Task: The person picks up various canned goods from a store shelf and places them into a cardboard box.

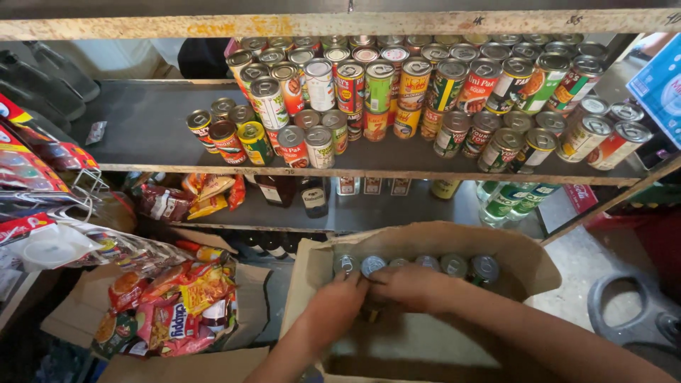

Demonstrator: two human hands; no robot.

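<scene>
Brown corrugated cardboard forms the open box [528,266] at the lower centre of the head view, set on the floor in front of a metal shelf unit [149,131]. Both forearms reach into this box from the bottom edge of the view.

A row of cans [454,266] stands upright against the far wall of the box, silver pull-tab lids facing up. The left hand [333,308] is inside the box at the left end of that row, fingers curled downward around something dark below the lids; whether it grips a can cannot be told. The right hand [411,287] lies just beside it, touching it, palm down with fingers bent over the same spot; its hold cannot be told either. The near half of the box floor is bare.

On the upper shelf, stacked cans [440,89] with mixed red, green and yellow labels stand in two tiers. The shelf below carries dark bottles [312,195] and green-labelled clear bottles [507,202].

To the left of the box, a second opened carton [78,312] holds colourful snack packets [181,305]. More packets hang on a wire rack [85,195] at the left edge.
</scene>
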